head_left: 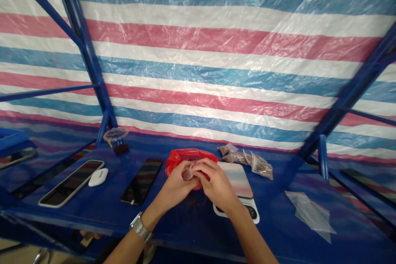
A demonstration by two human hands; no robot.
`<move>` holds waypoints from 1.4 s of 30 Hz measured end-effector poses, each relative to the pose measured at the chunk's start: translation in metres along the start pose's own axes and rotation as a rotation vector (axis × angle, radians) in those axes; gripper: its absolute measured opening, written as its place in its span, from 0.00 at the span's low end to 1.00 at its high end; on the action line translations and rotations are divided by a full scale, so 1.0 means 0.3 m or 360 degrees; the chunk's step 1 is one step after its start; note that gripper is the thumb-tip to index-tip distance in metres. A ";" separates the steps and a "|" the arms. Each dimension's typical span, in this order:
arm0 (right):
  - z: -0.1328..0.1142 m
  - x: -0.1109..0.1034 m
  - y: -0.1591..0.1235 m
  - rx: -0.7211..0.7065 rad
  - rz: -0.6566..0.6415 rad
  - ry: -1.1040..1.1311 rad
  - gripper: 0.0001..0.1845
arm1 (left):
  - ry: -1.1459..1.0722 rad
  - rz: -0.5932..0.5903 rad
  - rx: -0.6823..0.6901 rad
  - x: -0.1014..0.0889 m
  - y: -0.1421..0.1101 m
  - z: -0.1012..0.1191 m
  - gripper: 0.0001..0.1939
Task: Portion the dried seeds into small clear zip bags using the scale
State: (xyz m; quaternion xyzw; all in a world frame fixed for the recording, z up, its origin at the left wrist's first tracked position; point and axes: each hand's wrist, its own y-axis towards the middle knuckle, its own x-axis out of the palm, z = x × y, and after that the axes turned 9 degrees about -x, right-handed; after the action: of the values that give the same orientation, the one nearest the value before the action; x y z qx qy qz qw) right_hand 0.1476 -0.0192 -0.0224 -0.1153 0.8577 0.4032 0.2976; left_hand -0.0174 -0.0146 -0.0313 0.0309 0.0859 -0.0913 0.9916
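My left hand (179, 181) and my right hand (213, 179) meet over a red plastic bag (176, 159), whose contents my hands mostly hide. Between them is a small clear plastic bag (187, 173), with the left fingers curled around it and the right fingers pinched at its edge. Just right of the red bag sits a white kitchen scale (236, 177), partly covered by my right wrist. Several small clear bags filled with brown bits (261, 166) lie behind the scale.
Flat clear bags (311, 212) lie at the right. To the left are a black phone (142, 181), a white earbud case (98, 177), a pale-edged phone (72, 183) and a plastic cup (119, 140) of dark liquid. Blue metal posts (89, 53) and a striped sheet (216, 66) stand behind.
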 end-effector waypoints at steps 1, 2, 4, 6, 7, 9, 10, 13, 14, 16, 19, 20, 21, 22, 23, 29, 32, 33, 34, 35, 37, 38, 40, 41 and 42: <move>0.004 -0.002 0.001 -0.0011 -0.0005 -0.0003 0.14 | -0.0080 -0.0025 -0.0086 0.000 -0.002 0.010 0.13; 0.006 -0.005 0.001 -0.0023 -0.0017 -0.0016 0.14 | -0.0120 -0.0019 -0.0176 -0.002 -0.005 0.020 0.13; 0.008 -0.012 -0.002 -0.0033 -0.0037 -0.0048 0.15 | -0.0109 0.0025 -0.0290 -0.008 -0.011 0.038 0.13; 0.009 -0.020 -0.005 -0.0018 -0.0034 -0.0038 0.16 | -0.0073 0.0057 -0.0310 -0.017 -0.013 0.048 0.14; 0.011 -0.023 -0.006 -0.0005 -0.0017 -0.0013 0.17 | -0.0056 0.0078 -0.0299 -0.021 -0.013 0.049 0.15; 0.019 -0.027 -0.004 0.0043 0.0059 0.0021 0.19 | -0.0025 0.0151 -0.0275 -0.028 -0.012 0.040 0.15; 0.025 -0.028 0.000 0.0076 0.0108 0.0000 0.20 | -0.0003 0.0192 -0.0277 -0.030 -0.013 0.031 0.14; 0.040 -0.017 0.027 0.0134 0.0089 -0.0217 0.22 | 0.0123 0.0109 -0.0375 -0.028 -0.034 0.000 0.08; 0.043 -0.009 0.041 0.0125 0.0000 -0.0313 0.21 | 0.0184 0.0023 -0.0418 -0.025 -0.046 -0.009 0.07; 0.048 0.013 0.073 0.0093 -0.0209 -0.0502 0.18 | 0.0310 -0.0095 -0.0433 -0.019 -0.069 -0.023 0.04; 0.064 0.043 0.114 0.0120 -0.0396 -0.0733 0.18 | 0.0523 0.0066 -0.0313 -0.018 -0.082 -0.041 0.04; 0.074 0.048 0.123 0.0149 -0.0432 -0.0772 0.19 | 0.0596 0.0178 -0.0296 -0.022 -0.076 -0.049 0.03; 0.085 0.050 0.127 0.0178 -0.0462 -0.0789 0.21 | 0.0646 0.0305 -0.0296 -0.026 -0.067 -0.058 0.03; 0.097 0.048 0.129 0.0203 -0.0483 -0.0790 0.22 | 0.0666 0.0439 -0.0302 -0.031 -0.054 -0.068 0.03; 0.108 0.044 0.128 0.0223 -0.0492 -0.0785 0.23 | 0.0655 0.0569 -0.0305 -0.036 -0.038 -0.078 0.04; 0.120 0.016 0.110 0.0216 -0.0530 -0.0744 0.26 | 0.0407 0.0851 -0.0332 -0.030 0.055 -0.117 0.15; 0.107 0.022 0.104 0.0224 -0.0565 -0.0693 0.29 | 0.0255 0.0746 -0.0365 -0.011 0.077 -0.114 0.15; 0.104 0.024 0.101 0.0232 -0.0566 -0.0691 0.29 | 0.0208 0.0728 -0.0360 -0.006 0.080 -0.110 0.14; 0.102 0.024 0.098 0.0244 -0.0565 -0.0700 0.30 | 0.0163 0.0733 -0.0345 -0.001 0.082 -0.104 0.14; 0.101 0.022 0.095 0.0260 -0.0568 -0.0720 0.30 | 0.0118 0.0757 -0.0319 0.003 0.082 -0.096 0.14; 0.100 0.015 0.088 0.0313 -0.0590 -0.0769 0.30 | 0.0018 0.0825 -0.0259 0.010 0.081 -0.079 0.15; 0.098 0.012 0.084 0.0345 -0.0608 -0.0789 0.30 | -0.0040 0.0857 -0.0234 0.014 0.080 -0.071 0.15; 0.094 0.007 0.077 0.0396 -0.0649 -0.0800 0.30 | -0.0175 0.0889 -0.0211 0.024 0.078 -0.060 0.16; 0.092 0.006 0.074 0.0410 -0.0661 -0.0794 0.30 | -0.0251 0.0890 -0.0212 0.031 0.078 -0.058 0.16; 0.091 0.007 0.071 0.0418 -0.0671 -0.0779 0.30 | -0.0333 0.0882 -0.0217 0.038 0.078 -0.059 0.16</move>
State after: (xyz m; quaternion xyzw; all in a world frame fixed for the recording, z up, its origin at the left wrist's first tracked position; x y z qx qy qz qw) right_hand 0.1482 0.0155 -0.0239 -0.1505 0.7627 0.2347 0.5836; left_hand -0.0049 0.0078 -0.0495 -0.0230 -0.0225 0.1862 0.9820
